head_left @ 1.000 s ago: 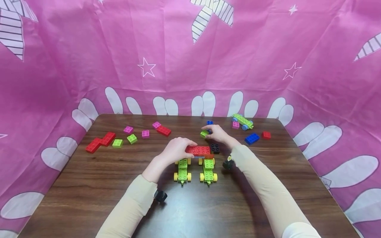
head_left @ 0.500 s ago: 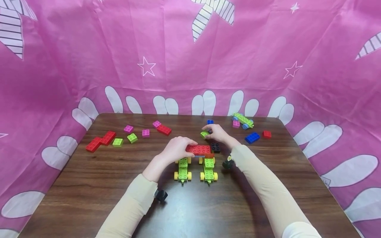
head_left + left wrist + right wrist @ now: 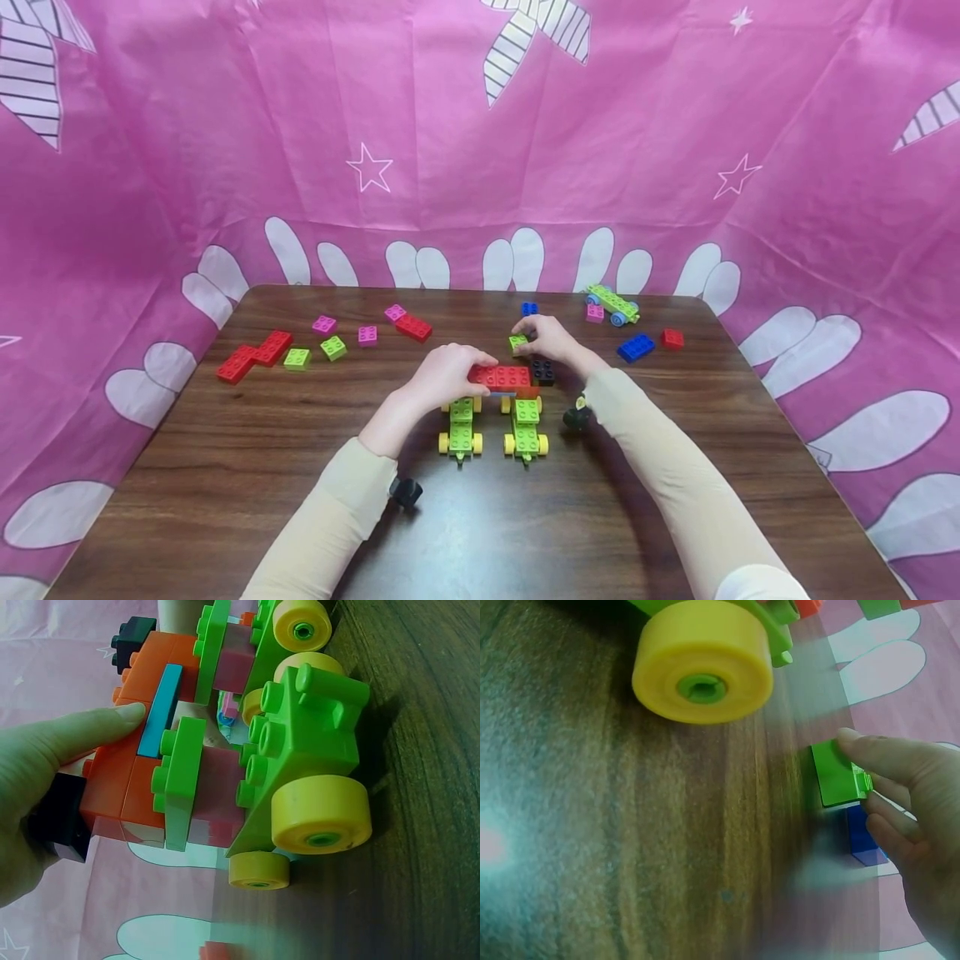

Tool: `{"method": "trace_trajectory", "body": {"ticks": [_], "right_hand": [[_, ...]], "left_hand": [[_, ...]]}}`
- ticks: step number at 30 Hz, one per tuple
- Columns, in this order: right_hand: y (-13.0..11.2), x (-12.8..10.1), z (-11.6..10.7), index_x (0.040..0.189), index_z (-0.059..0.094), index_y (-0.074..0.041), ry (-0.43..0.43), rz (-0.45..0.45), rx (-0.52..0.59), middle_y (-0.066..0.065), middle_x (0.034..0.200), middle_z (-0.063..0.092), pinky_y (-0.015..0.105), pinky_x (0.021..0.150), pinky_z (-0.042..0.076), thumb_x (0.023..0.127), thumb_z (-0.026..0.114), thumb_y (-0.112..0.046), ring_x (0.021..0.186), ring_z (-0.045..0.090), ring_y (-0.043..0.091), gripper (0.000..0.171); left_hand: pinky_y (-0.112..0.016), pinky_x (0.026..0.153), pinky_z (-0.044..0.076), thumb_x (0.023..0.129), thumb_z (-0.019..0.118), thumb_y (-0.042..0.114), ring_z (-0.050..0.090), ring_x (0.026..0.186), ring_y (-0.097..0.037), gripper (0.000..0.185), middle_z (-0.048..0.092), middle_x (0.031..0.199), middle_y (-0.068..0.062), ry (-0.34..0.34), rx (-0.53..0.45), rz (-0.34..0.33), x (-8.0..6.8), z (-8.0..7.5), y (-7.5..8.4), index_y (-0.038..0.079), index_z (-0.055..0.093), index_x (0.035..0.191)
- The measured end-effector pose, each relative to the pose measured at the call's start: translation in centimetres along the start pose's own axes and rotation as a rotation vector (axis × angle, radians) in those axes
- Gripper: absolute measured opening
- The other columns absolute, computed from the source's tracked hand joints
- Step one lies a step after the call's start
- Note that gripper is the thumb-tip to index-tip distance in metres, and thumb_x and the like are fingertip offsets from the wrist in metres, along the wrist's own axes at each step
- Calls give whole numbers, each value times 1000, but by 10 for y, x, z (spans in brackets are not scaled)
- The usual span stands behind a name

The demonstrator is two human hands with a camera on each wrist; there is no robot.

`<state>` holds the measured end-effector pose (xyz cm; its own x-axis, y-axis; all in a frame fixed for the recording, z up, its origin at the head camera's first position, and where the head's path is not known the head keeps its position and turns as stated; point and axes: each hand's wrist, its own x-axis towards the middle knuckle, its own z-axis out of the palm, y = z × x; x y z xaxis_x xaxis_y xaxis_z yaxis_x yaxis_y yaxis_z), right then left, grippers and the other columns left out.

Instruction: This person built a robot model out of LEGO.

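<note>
A person's left hand (image 3: pixel 442 377) grips the red brick (image 3: pixel 500 377) laid across two green wheeled chassis (image 3: pixel 460 430) at the table's middle, while the right hand (image 3: pixel 551 337) pinches a small green brick (image 3: pixel 517 342) just beyond it. The build appears mid-assembly; seating that brick calls for lining up its studs. Loose on the table (image 3: pixel 225 467): from the left, three red bricks, two green, three pink, one black, two blue, one more red, plus a third chassis.

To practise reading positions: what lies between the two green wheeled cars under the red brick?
In the head view the stretch between the left green car and the right green car is bare table; the red brick only bridges their far ends.
</note>
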<state>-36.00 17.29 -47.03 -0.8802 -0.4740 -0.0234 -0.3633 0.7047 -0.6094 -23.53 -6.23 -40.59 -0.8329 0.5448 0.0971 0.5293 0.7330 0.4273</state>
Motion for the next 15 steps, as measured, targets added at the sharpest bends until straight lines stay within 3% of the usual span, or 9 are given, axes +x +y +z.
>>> {"method": "trace_trajectory", "body": {"ticks": [7,15], "right_hand": [[-2,-5,0,124,64,-1,-51,-5,-46,18,123,66,50,101,47,83,76,-13,112,61,34,45],[0,-1,2,124,64,-1,-62,19,-85,18,124,66,49,101,48,85,75,-12,113,61,33,42]], "left_hand": [[-40,95,51,81,81,25,64,107,-22,47,71,119,-4,-22,-24,9,0,-2,0,10,68,124],[-41,100,50,80,82,24,63,112,-23,51,69,123,-6,-25,-44,-2,-2,-6,1,9,66,126]]}}
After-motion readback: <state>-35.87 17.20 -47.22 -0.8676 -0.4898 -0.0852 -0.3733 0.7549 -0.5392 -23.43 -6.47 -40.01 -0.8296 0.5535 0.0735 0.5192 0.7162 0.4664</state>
